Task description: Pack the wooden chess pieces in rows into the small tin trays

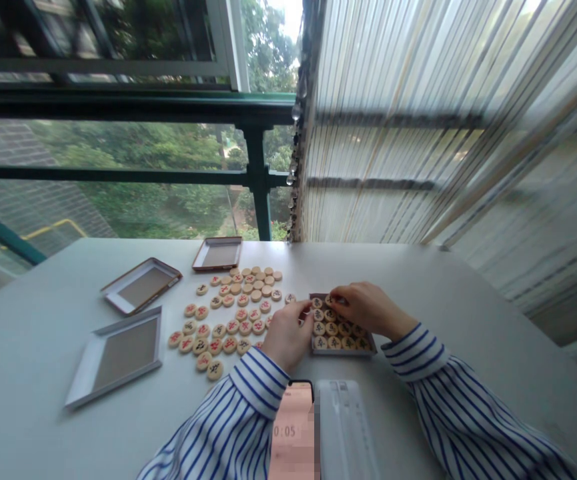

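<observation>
A small tray (365, 351) on the white table holds several round wooden chess pieces (332, 329) in rows. My right hand (365, 308) lies over the tray's far side, fingers curled and pinching a piece at the back row. My left hand (287, 333) rests at the tray's left edge, fingers closed around a piece (306, 306). A loose spread of wooden pieces (233, 313) with red and black marks lies to the left of my left hand.
Three shallow lids or trays lie on the table: a white-rimmed one (118, 357) front left, another (141, 285) behind it, a brown one (217, 253) at the back. A phone (292, 427) and a white case (345, 427) sit near me. Window railing and blinds stand behind.
</observation>
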A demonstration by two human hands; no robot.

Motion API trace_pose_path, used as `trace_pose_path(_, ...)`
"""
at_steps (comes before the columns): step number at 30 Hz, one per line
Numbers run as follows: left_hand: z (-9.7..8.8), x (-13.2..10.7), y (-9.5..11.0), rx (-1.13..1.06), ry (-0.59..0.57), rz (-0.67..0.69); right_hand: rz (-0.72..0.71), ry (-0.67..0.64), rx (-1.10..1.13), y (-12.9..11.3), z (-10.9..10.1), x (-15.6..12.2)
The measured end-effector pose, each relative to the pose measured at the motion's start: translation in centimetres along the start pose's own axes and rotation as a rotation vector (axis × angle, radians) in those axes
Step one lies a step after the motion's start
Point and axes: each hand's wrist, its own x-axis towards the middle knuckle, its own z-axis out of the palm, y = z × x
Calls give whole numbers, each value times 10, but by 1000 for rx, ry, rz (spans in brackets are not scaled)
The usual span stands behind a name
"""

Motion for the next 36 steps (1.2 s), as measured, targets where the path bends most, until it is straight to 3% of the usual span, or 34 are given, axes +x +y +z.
trace_pose_path(21, 1, -1, -1, 46, -3, 18, 60, -27, -110, -1, 4, -1)
trace_pose_path(36, 1, -1, -2, 108, 6, 19, 69, -118, -156, -3, -1, -1)
